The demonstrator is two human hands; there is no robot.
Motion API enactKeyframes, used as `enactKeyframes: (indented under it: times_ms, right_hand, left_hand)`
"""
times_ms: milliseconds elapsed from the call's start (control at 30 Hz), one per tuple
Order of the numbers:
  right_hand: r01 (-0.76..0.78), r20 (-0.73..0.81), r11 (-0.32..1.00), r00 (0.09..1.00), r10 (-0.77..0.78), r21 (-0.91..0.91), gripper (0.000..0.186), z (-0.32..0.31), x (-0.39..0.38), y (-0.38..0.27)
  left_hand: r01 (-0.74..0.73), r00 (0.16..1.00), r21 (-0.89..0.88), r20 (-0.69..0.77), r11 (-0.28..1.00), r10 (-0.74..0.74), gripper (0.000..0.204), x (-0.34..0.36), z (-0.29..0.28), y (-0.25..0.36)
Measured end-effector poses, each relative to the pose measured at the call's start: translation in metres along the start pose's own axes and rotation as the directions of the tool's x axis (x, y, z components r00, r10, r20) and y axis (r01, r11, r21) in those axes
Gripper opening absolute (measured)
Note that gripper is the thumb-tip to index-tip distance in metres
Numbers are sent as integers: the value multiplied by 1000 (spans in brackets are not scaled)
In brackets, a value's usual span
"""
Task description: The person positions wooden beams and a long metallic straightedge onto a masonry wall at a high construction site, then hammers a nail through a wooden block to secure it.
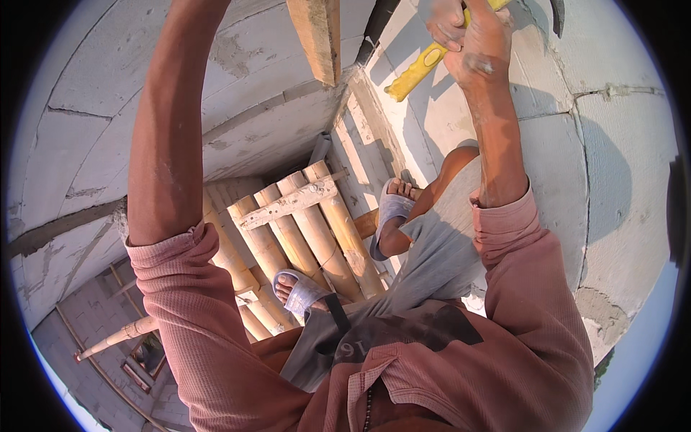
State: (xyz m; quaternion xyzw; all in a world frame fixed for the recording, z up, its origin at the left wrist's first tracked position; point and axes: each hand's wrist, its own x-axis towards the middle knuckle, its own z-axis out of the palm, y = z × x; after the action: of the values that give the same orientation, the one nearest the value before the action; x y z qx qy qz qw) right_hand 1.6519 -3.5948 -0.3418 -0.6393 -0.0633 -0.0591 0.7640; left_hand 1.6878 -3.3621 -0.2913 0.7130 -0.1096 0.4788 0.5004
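Note:
My right hand [479, 43] is raised at the upper right, its fingers wrapped round the yellow handle of a hammer [417, 72]. The handle's butt points down and left. A dark curved part of the hammer's head shows at the top edge, and the rest is cut off. On the left my bare forearm [167, 129] reaches up past the top edge, so the left hand is out of sight. Between the two arms a wooden beam [317, 39] hangs down into view from above, its lower end near a wall corner.
My sandalled feet stand on a bamboo platform [291, 248] with gaps between its poles. Pale block walls [619, 194] rise on both sides and meet at a corner. A lower room with bamboo poles [119, 338] and a small window opening [147, 356] lies at lower left.

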Motion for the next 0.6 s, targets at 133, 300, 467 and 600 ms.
enactKeyframes:
  times_ms: [133,300,467,600]
  right_hand:
    - [14,-85,996,996,-22,-93,18,-10,9,10]
    - [202,-79,955,971,-224,-217,10,-38,23,27]
    - [606,237,300,647,-724,-737,6,-44,51,39]
    - [562,65,472,687,-723,-679,5,-23,50,41]
  left_hand:
    - [11,998,-116,67,993,-4,94,-32,63,-14]
    - [104,979,-95,183,990,-85,78,-71,122,-53]
    - [-124,964,-15,233,992,124,65,-102,149,-80]
    - [-117,955,-18,274,993,117,60,-98,158,-87]
